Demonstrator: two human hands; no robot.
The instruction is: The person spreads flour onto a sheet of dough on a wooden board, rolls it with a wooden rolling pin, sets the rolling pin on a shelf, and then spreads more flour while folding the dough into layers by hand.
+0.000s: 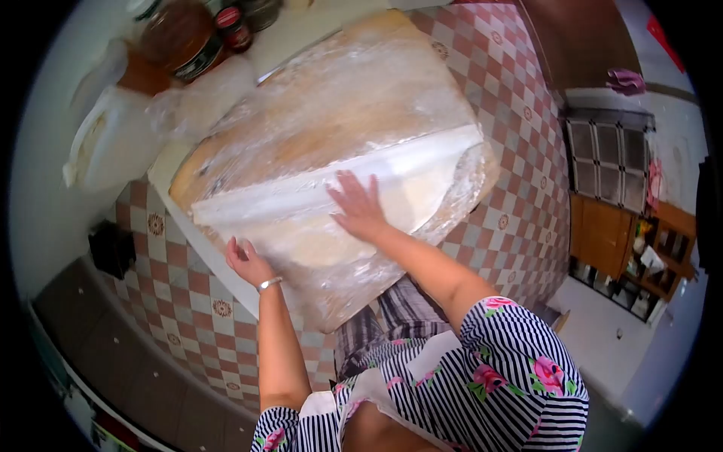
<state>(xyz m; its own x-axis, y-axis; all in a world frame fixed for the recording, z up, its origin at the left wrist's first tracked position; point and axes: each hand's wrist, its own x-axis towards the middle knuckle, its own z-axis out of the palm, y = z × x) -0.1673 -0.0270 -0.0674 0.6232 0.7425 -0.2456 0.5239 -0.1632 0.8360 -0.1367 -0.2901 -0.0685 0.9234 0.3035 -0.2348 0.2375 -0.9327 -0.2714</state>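
A wide sheet of pale dough [316, 241] lies on a floured wooden board [331, 90]. Along its far side runs a long, straight white band of dough [263, 197]; whether it is folded or wrapped round something I cannot tell. My right hand [360, 207] rests with fingers spread over the band and the sheet, near the middle. At the dough's lower left edge is my left hand [248, 262], its fingers loosely bent and apart, with nothing visible in them. A bracelet circles that wrist. Loose flour covers much of the board.
Past the board's upper left stand a large jar [184, 38] with brown contents, a small dark jar with a red label [233, 29], a clear plastic bag [203, 98] and a white container [113, 139]. A shelf unit [610, 158] stands at the right, beyond the checkered floor [520, 203].
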